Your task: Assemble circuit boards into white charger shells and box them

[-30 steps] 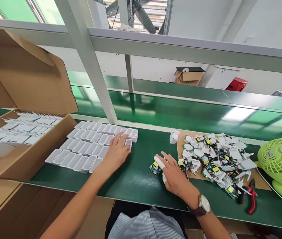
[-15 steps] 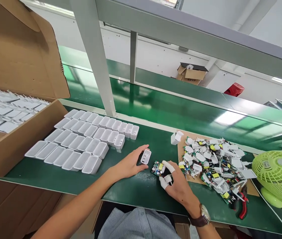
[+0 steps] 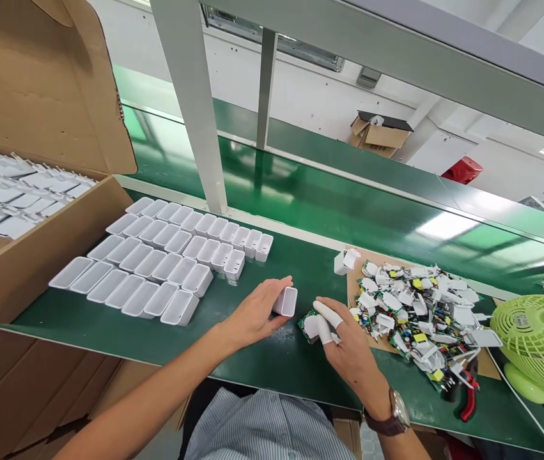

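Observation:
My left hand [image 3: 258, 312] is closed round a white plastic charger case [image 3: 286, 303], its open end tilted towards me. Just to the right, my right hand [image 3: 348, 338] pinches a small green circuit board [image 3: 309, 326] with a white piece on its face. Two of the right fingers wear white finger covers. The board and the case are apart, with a short gap between them. Rows of white open cases [image 3: 156, 265] stand left of my left hand. A heap of circuit boards [image 3: 415, 313] with white and yellow parts lies right of my right hand.
A cardboard box [image 3: 51, 255] full of white parts stands at the left. One white case [image 3: 343, 262] sits by the heap's back corner. Red-handled pliers [image 3: 469, 396] and a green fan [image 3: 535, 338] are at the right. A grey post [image 3: 195, 115] rises behind the bench.
The case in my left hand has turned, so its open end faces me more. My right hand has turned the board over, from its component side to the white piece. The view has shifted slightly.

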Available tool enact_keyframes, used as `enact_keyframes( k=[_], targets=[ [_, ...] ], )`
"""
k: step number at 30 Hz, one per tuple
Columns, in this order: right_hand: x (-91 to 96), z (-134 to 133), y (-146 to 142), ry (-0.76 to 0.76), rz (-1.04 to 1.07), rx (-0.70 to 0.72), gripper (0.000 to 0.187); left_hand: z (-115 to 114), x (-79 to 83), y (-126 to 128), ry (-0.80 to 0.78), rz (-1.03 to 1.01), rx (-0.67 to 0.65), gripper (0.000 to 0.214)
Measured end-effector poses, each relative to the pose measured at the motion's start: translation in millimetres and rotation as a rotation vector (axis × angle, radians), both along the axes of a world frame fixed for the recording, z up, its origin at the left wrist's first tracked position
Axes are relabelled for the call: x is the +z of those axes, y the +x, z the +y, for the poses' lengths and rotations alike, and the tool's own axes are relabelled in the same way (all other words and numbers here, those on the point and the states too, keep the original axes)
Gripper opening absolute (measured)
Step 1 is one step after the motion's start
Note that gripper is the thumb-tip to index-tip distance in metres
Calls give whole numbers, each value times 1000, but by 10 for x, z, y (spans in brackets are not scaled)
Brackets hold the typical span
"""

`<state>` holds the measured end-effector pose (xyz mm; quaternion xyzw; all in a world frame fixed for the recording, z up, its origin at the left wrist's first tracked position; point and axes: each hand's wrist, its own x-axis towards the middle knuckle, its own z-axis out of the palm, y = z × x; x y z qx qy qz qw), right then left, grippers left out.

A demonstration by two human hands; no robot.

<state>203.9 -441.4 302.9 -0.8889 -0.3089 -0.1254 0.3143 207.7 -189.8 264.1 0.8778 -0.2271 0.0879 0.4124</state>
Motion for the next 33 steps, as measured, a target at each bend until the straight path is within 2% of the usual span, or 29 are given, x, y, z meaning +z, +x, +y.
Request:
enact_keyframes(
  k=[3, 5, 8, 10, 12, 16, 19, 21, 23, 25, 28, 31, 33],
  targets=[
    [-72, -67, -85, -175, 82, 68, 38, -2, -6, -1, 14, -3, 11, 75],
    [-133, -88, -142, -239, 94, 64, 36, -11, 1, 0, 21, -2, 11, 74],
    [-204, -75, -148, -140, 204, -10, 39, -24, 17, 2, 25, -12, 5, 72],
    [-216, -58, -91, -57, 354, -94, 40, -22, 25, 1, 23, -18, 5, 70],
    [-204, -53, -21, -29, 400, -181, 40, -12, 31, -3, 15, -14, 10, 70],
    [-201, -74, -2, -81, 256, -272, 45, 8, 32, -12, 5, 14, 20, 72],
    [-300, -65, -90, -163, 196, -238, 56, 3, 24, -13, 4, 24, 13, 72],
    [-388, -39, -128, -166, 124, -210, 49, -5, 16, -13, -1, 32, 5, 73],
    [-427, -10, -128, -103, 74, -228, 43, -9, 8, -13, -7, 45, -1, 73],
    [-376, 12, -109, 20, 34, -241, 44, -8, 1, -11, -14, 57, -5, 74],
    [-153, 42, -99, 180, -3, -137, 47, -3, -4, -2, -26, 57, -9, 76],
    [53, 98, -122, 176, -21, 3, 54, -2, -2, 6, -34, 32, -33, 76],
    [99, 145, -138, 119, -86, 24, 61, 1, -3, 8, -36, 4, -56, 76]
  ],
)
